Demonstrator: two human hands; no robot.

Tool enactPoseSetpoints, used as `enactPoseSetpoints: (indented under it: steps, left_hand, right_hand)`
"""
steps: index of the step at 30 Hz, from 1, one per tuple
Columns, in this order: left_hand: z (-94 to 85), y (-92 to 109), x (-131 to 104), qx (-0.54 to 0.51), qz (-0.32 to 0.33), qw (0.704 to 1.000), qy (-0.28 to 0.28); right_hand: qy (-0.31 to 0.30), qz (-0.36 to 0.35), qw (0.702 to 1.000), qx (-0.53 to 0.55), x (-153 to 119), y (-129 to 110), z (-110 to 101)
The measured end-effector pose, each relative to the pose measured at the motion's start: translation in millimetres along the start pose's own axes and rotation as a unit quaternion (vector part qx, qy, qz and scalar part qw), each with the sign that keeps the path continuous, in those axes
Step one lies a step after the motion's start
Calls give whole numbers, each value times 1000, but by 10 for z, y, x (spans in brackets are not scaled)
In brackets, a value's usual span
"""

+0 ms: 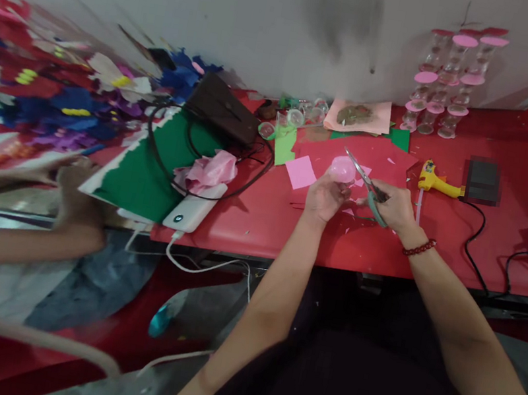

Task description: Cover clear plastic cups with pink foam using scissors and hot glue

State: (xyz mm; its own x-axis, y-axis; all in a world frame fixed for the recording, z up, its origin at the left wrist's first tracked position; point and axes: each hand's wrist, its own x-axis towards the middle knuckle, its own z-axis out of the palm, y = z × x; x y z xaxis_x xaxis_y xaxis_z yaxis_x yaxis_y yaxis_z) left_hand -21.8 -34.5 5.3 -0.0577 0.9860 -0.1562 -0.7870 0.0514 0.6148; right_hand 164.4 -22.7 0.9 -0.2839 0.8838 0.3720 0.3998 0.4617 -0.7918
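Note:
My left hand [326, 196] is closed around a small rounded piece [343, 169], pink on top and seemingly clear plastic; its underside is hidden by my fingers. In my right hand [393, 208] is a pair of scissors [362, 173] with grey-green handles. Their blades point up and left, over the rounded piece; whether they touch it I cannot tell. Beneath both hands lie red paper sheets [316, 149] strewn with pink scraps. A pink paper square [301, 172] lies just left of my left hand.
Right of my hands lies a yellow glue gun [434, 180] with a cord. Hourglass-shaped clear plastic pieces with pink discs [447, 79] stand stacked at the back. To the left are a white power bank [195, 207], a dark case [225, 111] and another person's arms [65, 219].

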Motion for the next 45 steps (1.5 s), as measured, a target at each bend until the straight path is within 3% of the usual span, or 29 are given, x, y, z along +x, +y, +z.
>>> enactPoseSetpoints:
  steps: [7,15,29,40,45]
  left_hand:
    - [-3,-14,34,-7,19,1000,4]
    - [18,4,-20,1,14,1000,-2]
    - [0,12,-14,0,6,1000,-4]
    - [12,72,-49,20,7,1000,5]
    - [-31,77,-30,13,11,1000,10]
  right_hand:
    - [79,-13,994,-78,34,48,-32]
    - [11,-19,995,-97,-6,45,-2]
    - [-12,-6,1000,-26,-18,-83,-69]
    - [-39,-11,999,10,14,21,-142]
    - [-3,-11,1000,-6,56,63,-134]
